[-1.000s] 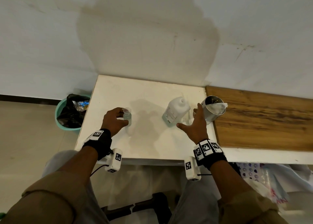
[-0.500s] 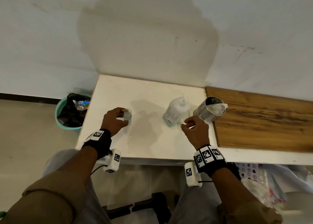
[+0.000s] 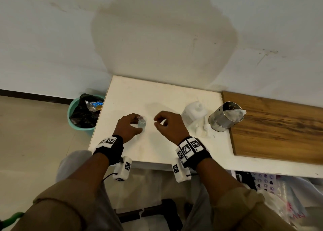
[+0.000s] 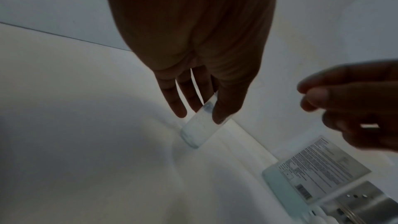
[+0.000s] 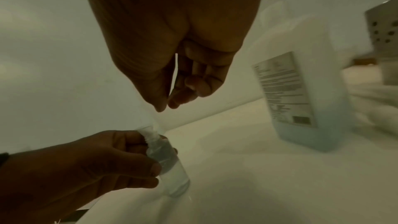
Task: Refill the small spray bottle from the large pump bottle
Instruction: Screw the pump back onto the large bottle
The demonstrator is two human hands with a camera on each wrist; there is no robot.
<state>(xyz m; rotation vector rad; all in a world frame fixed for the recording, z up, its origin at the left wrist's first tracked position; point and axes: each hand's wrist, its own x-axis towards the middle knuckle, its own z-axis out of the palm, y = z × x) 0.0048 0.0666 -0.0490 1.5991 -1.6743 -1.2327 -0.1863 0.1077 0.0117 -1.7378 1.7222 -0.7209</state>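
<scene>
The small clear spray bottle (image 3: 142,126) (image 4: 198,130) (image 5: 170,168) stands upright on the white table (image 3: 157,94) with its neck uncovered. My left hand (image 3: 138,123) (image 4: 200,115) grips it round the upper part. My right hand (image 3: 156,122) (image 5: 165,107) hovers just right of and above the neck, thumb and forefinger pinched on a small clear piece that shows only faintly. The large bottle (image 3: 192,112) (image 5: 301,83), with bluish liquid low in it, stands further right, untouched.
A perforated steel cup (image 3: 225,117) with a white cloth in it stands right of the large bottle. A white pump head (image 3: 206,127) lies on crumpled tissue in front. A wooden board (image 3: 279,129) adjoins the table's right; a teal bin (image 3: 83,113) stands below left.
My right hand went from open beside the steel cup to pinched, then swung left past the large bottle to the small bottle's neck. The left hand kept holding the small bottle.
</scene>
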